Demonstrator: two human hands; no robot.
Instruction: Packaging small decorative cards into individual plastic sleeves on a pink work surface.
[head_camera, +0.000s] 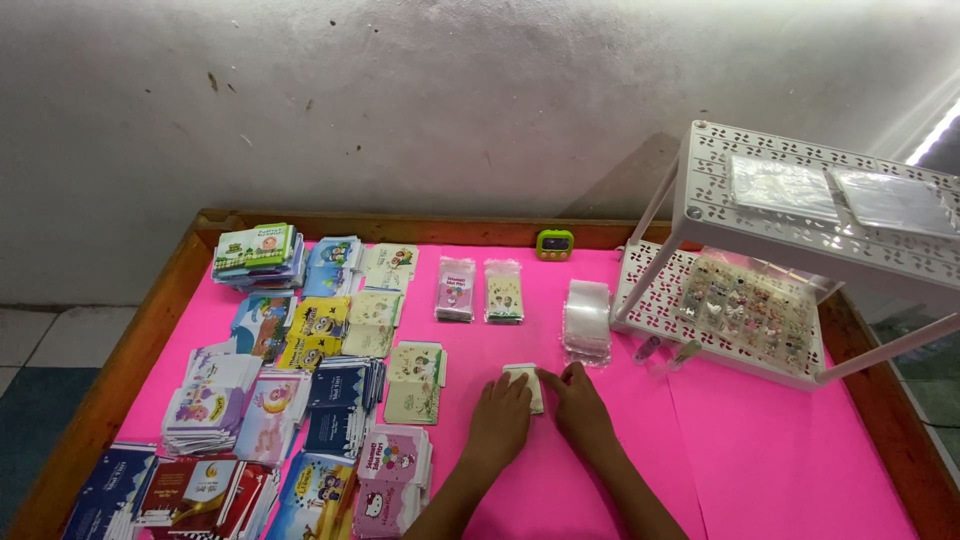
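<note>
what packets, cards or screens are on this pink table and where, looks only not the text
Small pale card: centre front, under both hands, left hand, right hand.
Two bagged card packs: mid-back, pink and cream.
Clear sleeve stack: right of them, see-through.
Cartoon card stacks: left half, blue, yellow, pink, green.
Green timer: back edge, small grey screen.
Sticker sheets: white rack's lower shelf.

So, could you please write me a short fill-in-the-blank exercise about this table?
1. Both hands, left hand and right hand, rest on a small pale ____.
2. The table is covered in ____ paper.
3. The white shelf rack stands at the table's ____ side.

Missing words: card packet; pink; right
</note>
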